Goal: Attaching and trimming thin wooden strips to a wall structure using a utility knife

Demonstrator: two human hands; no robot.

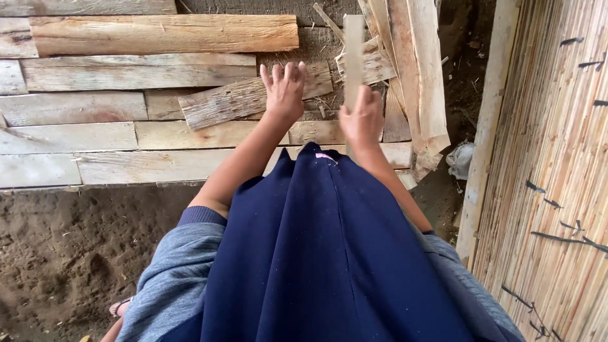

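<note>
I note my right hand [362,120] clenched on a thin wood strip [353,54] upright at upper centre, left hand [285,92] with fingers released, flat on a loose plank [244,98]; risk: the plank may shift, causing splinters.

Your right hand [361,118] is motion-blurred, so you cannot make out its fingers or how they grip the thin wooden strip [353,57], whose lower end it hides. Your blue skirt [323,253] covers your legs and the ground beneath. The reed wall [551,158] runs off the right edge.
</note>
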